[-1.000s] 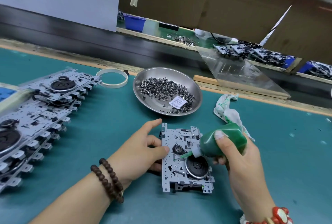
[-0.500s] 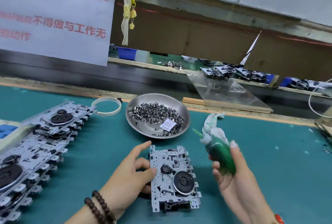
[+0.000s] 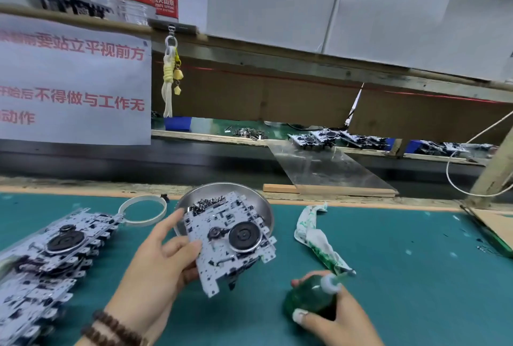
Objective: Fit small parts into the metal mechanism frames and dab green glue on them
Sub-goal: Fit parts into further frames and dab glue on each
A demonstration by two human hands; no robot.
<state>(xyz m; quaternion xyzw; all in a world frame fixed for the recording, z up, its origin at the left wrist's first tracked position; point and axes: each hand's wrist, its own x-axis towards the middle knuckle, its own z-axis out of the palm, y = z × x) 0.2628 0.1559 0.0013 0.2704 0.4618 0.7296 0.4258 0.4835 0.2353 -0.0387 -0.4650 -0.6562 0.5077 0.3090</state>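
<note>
Two bare forearms enter from the lower edge, with no sleeve visible on either. Left hand (image 3: 155, 259): bare, no glove or ring seen. Left wrist carries a bracelet of dark brown round beads (image 3: 116, 330), wound in at least two loops side by side; beads uniform in size, matte to slightly glossy. Right hand (image 3: 337, 318): bare, no glove. One finger of the right hand has a pale, whitish covering at its tip (image 3: 299, 316); whether this is tape, a finger cot or a painted nail cannot be determined owing to blur. The right wrist lies beyond the frame edge.
</note>
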